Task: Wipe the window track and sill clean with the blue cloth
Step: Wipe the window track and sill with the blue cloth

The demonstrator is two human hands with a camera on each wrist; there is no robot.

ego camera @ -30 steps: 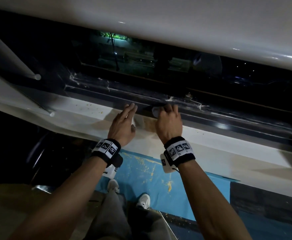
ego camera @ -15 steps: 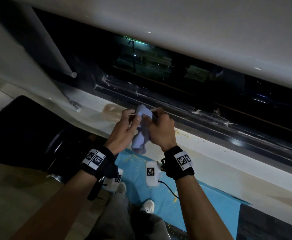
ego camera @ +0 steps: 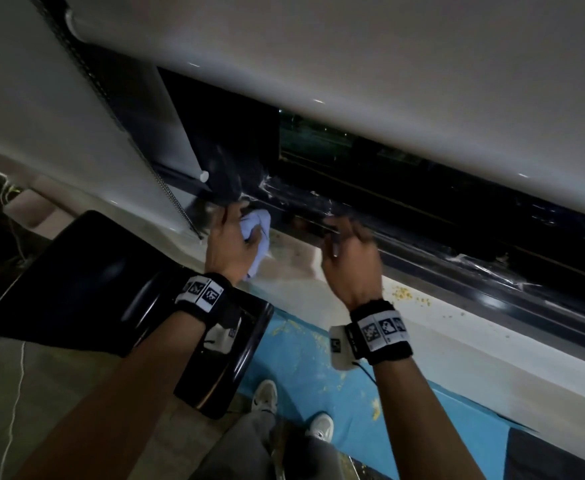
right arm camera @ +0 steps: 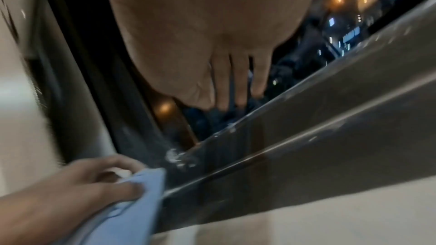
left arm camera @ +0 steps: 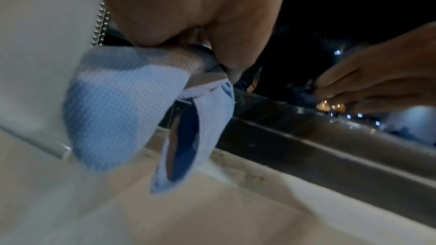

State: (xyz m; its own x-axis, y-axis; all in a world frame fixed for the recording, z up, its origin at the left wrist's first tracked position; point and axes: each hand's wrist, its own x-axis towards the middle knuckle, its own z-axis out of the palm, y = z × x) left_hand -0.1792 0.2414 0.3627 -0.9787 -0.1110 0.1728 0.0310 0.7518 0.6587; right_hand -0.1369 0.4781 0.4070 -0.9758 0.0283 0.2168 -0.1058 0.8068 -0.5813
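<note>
My left hand [ego camera: 230, 237] grips the bunched blue cloth [ego camera: 258, 230] above the left end of the pale window sill [ego camera: 457, 327], close to the corner of the dark window track [ego camera: 422, 244]. In the left wrist view the blue cloth [left arm camera: 122, 103] hangs in folds from my left hand [left arm camera: 188, 47], just above the sill [left arm camera: 212, 211]. My right hand [ego camera: 346, 251] hovers over the track to the right, fingers loosely bent and holding nothing. The right wrist view shows my right hand [right arm camera: 231, 88] with straight fingers above the track rails [right arm camera: 306, 137], and the blue cloth [right arm camera: 132, 211] at lower left.
A roller blind [ego camera: 353, 46] hangs low over the dark glass, and its bead chain [ego camera: 166, 188] runs down left of my left hand. Yellow crumbs [ego camera: 405, 296] lie on the sill to the right. A black chair [ego camera: 93, 285] stands below left, and a blue floor sheet [ego camera: 301, 368] lies beneath.
Both hands held the cloth together half a second ago. Now my left hand alone holds it and has moved left toward the track corner; my right hand has let go and drawn apart.
</note>
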